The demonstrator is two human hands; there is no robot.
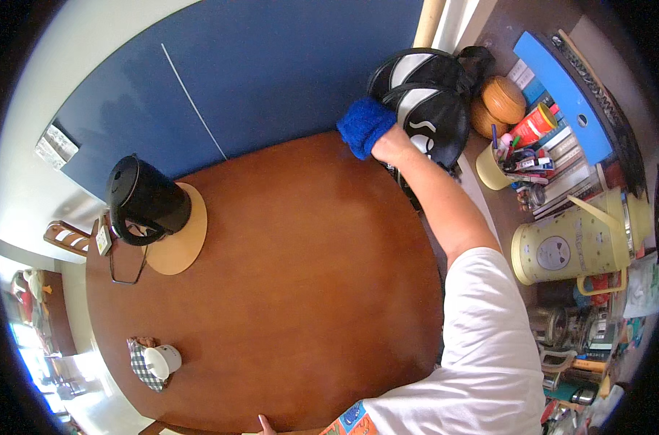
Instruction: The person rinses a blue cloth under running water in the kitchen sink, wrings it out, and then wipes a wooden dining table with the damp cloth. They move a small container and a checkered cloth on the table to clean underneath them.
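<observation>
My right hand (pixel 388 142) is closed on a blue cloth (pixel 364 126), which it presses near the far right edge of the brown wooden table (pixel 286 261), close to a black and white bag (pixel 438 119). At the bottom edge of the view, a small part of my left hand (pixel 265 424) shows at the near table edge; the rest of it is hidden. A black electric kettle (pixel 152 201) rests on a round tan mat (pixel 190 244) at the left. Nearer, a white cup (pixel 165 361) touches a checkered cloth (pixel 143 367).
A dark blue panel (pixel 286 70) borders the table's far side. On the right stand a yellow watering can (pixel 574 244), a pen cup (pixel 491 169), a red canister (pixel 531 128), a wooden gourd-shaped object (pixel 503 100) and books (pixel 571 179). A wire stand (pixel 127 280) lies beside the kettle.
</observation>
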